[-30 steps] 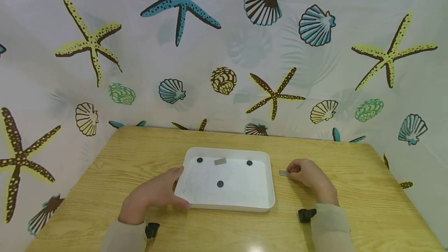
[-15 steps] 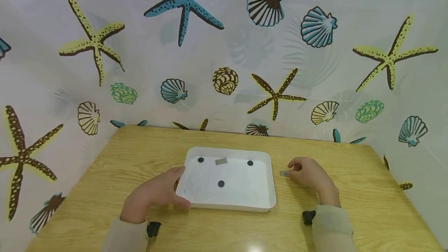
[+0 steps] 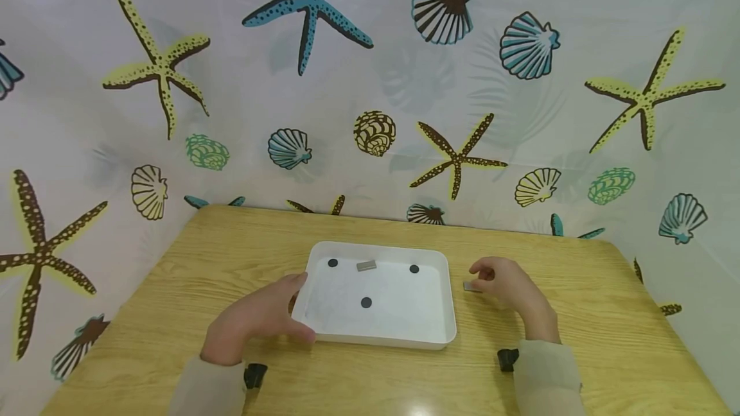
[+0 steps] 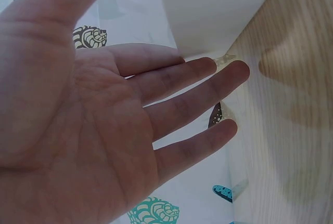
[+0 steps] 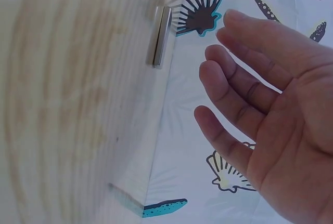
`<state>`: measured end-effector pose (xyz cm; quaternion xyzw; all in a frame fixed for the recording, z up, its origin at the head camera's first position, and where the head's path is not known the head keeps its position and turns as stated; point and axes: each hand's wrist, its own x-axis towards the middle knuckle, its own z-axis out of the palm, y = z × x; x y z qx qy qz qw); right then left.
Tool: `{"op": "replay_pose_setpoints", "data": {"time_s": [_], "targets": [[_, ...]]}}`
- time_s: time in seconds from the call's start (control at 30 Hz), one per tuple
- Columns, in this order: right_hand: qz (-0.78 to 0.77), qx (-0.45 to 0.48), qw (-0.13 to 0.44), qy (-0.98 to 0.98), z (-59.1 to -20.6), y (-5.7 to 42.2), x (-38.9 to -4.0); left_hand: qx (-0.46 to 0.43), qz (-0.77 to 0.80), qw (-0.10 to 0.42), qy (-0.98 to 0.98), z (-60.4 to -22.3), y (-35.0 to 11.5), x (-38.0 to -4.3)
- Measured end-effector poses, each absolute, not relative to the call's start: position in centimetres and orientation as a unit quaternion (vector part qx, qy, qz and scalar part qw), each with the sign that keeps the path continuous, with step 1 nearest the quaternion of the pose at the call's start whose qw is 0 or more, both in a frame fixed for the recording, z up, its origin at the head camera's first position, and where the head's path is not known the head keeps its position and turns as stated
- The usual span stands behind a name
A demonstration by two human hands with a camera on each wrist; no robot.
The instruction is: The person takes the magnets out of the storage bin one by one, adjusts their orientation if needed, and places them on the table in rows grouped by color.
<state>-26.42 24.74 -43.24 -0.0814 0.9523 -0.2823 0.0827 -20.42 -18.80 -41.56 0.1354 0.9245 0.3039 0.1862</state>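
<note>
A shallow white tray (image 3: pixel 399 343) sits mid-table in the head view. At its left end, my left hand (image 3: pixel 254 316) spans the side with thumb at the near corner and index fingertip by the rim. The left wrist view shows that hand's fingers (image 4: pixel 192 91) straight, close to the tray's wall (image 4: pixel 210 13). Right of the tray a small silver metal bar (image 3: pixel 469 286) lies on the wood, partly covered by my right hand (image 3: pixel 509 281). In the right wrist view this bar (image 5: pixel 162 37) stands apart from my loosely bent fingers (image 5: pixel 223 83), which hold nothing.
Inside the tray lie another silver bar (image 3: pixel 367 266) and three dark round discs, one near the left (image 3: pixel 333 263), one near the right (image 3: pixel 414 269) and one in the middle (image 3: pixel 367 302). A shell-patterned cloth (image 3: pixel 329 101) surrounds the wooden table (image 3: pixel 370 374).
My right hand's fingertips have lifted a little up and away from the bar, which stays on the table. My left hand keeps its place at the tray. The head view has shifted slightly.
</note>
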Motion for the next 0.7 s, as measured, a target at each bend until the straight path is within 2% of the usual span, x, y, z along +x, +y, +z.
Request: {"op": "replay_pose_setpoints", "data": {"time_s": [0.7], "targets": [[-0.286,-0.115,0.057,0.950,-42.4,22.3,-26.2,0.135,0.300,0.188,0.925,-41.7,-18.8,-20.6]]}}
